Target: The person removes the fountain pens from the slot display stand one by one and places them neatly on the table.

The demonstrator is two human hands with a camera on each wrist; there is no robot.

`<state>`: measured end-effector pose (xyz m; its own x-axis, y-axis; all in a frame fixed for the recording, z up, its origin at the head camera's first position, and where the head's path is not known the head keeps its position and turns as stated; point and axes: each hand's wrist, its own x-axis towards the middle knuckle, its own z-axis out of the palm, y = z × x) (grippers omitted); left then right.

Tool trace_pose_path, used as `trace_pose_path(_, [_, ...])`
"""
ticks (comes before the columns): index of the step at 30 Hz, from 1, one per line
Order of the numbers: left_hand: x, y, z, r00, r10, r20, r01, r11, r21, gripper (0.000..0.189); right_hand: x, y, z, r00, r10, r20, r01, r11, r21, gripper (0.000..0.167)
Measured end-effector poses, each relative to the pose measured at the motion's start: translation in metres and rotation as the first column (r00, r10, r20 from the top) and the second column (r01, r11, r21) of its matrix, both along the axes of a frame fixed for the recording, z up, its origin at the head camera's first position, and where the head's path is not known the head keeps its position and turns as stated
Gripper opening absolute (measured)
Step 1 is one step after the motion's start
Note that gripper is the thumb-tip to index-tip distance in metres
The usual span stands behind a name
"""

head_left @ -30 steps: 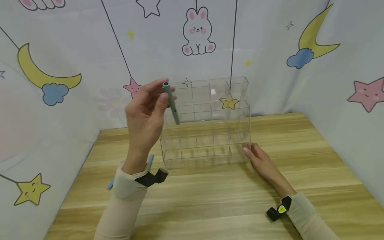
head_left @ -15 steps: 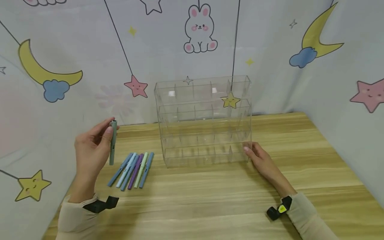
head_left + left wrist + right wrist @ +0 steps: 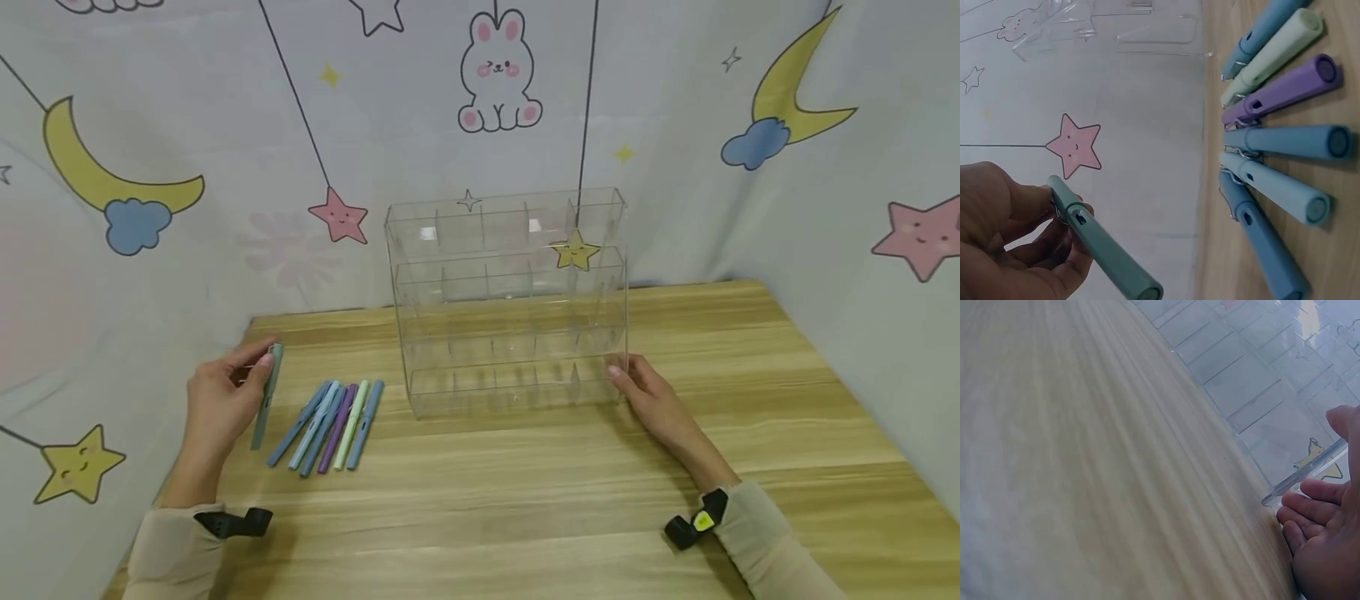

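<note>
My left hand (image 3: pixel 225 400) pinches a grey-green capped pen (image 3: pixel 267 398) near its upper end, thumb against fingers. The pen hangs slanted at the left of the table; whether its lower tip touches the wood I cannot tell. Large in the left wrist view, the same green pen (image 3: pixel 1110 250) shows its clip side. Just right of it lies a row of several pens (image 3: pixel 347 425) in blues, purple and pale green. My right hand (image 3: pixel 656 404) holds the lower right side of a clear, tiered pen organizer (image 3: pixel 510 312), thumb in front and fingers along the outer side (image 3: pixel 1313 506).
Wood-grain table (image 3: pixel 510 517) underneath everything. A white cloth backdrop (image 3: pixel 405 100) with printed stars, moons and a rabbit closes off the back and sides. The organizer stands upright near the back, with divided compartments.
With the green pen, my left hand has swung from in front of the organizer to the left and down, beside the row of pens. The right hand and organizer stay put.
</note>
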<state>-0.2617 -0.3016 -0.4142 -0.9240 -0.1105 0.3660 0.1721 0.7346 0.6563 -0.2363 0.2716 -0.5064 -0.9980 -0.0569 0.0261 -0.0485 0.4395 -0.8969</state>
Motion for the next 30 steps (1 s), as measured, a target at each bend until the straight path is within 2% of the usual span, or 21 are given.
trace_pose_path(9, [-0.011,-0.013,-0.024,0.995,-0.002,0.096,0.004,1.0,-0.03,0.036,-0.001,0.0,-0.001,1.0,0.005,0.007,-0.005,1.0,-0.015,0.064])
trace_pose_path(15, [-0.017,-0.018,-0.04,0.986,-0.016,0.166,0.023,0.999,-0.039,0.037,0.0,0.0,-0.001,1.0,0.006,0.008,-0.006,1.0,-0.017,0.064])
trace_pose_path(22, [-0.026,-0.02,-0.062,0.985,-0.007,0.172,0.016,0.999,-0.048,0.032,0.001,0.0,0.0,1.0,0.006,0.005,-0.006,1.0,-0.012,0.063])
trace_pose_path(25, [-0.03,-0.02,-0.067,0.983,0.011,0.186,-0.001,0.998,-0.058,0.032,0.001,0.0,0.0,1.0,0.005,0.003,-0.005,1.0,-0.011,0.063])
trace_pose_path(30, [-0.034,-0.018,-0.072,0.969,0.039,0.245,-0.017,0.996,-0.09,0.033,0.001,0.0,0.0,1.0,0.004,0.0,-0.004,1.0,-0.012,0.062])
